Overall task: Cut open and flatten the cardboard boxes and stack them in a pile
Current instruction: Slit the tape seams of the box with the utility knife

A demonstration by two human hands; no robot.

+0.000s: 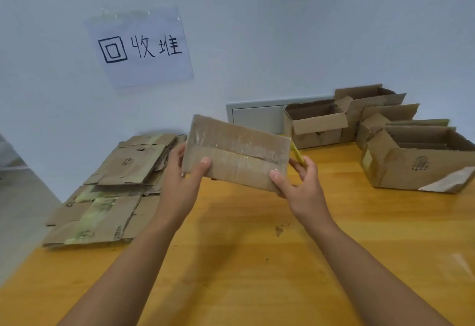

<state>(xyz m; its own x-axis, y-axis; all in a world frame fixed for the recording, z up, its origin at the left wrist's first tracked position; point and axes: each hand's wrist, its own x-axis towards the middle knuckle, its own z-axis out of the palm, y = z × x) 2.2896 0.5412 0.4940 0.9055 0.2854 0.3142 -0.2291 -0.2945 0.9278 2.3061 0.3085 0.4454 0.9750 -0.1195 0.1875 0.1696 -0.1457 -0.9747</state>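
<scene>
I hold a small taped cardboard box above the wooden table, its taped seam facing me. My left hand grips its left end, thumb on the front face. My right hand grips the lower right corner with the thumb on the front, and also holds a thin yellow cutter that pokes up behind the box's right edge. A pile of flattened boxes lies on the table at the left.
Several open, unflattened boxes stand at the back right of the table, one against the wall. A paper sign hangs on the wall above the pile. The table's left edge drops to a grey floor.
</scene>
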